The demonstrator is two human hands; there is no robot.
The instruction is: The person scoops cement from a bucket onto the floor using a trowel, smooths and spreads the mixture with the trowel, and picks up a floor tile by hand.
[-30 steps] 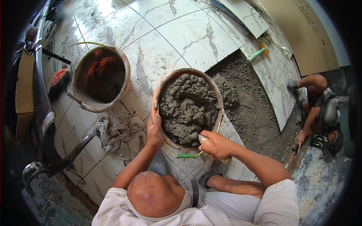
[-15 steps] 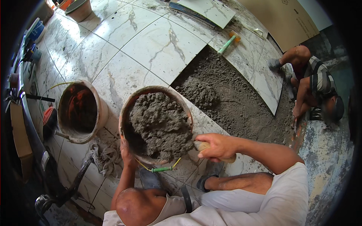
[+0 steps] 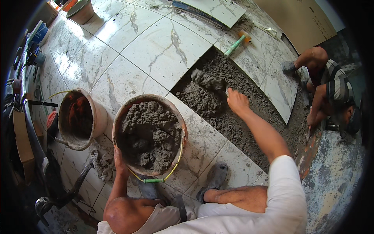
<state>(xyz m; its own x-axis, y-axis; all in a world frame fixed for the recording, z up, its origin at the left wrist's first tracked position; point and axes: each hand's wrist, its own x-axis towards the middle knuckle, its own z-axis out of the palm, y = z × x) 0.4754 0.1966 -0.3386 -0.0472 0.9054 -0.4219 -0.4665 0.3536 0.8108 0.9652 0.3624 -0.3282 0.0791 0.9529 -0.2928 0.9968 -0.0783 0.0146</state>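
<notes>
My right hand (image 3: 237, 100) is closed round the handle of a trowel (image 3: 227, 93), whose blade is covered by a lump of mortar (image 3: 208, 80). It reaches over a heap of grey mortar (image 3: 200, 100) on the bare bed between the tiles. Mortar partly fills a bucket (image 3: 186, 134) in front of my knees, a hollow showing in its middle. My left hand (image 3: 120, 162) grips that bucket's near left side, fingers partly hidden against the wall. The bucket's wire handle, with a green grip (image 3: 154, 180), hangs towards me.
A second bucket (image 3: 102, 117) stands at the left beside a crumpled rag (image 3: 104, 163). Beyond the mortar bed lies a mallet with a green handle (image 3: 235, 46). At the right a co-worker (image 3: 338, 82) crouches, one hand near the floor. A loose tile (image 3: 218, 9) lies at the back.
My right hand has carried the loaded trowel from above the bucket, away and to the right, over the mortar heap. My left hand stays on the bucket.
</notes>
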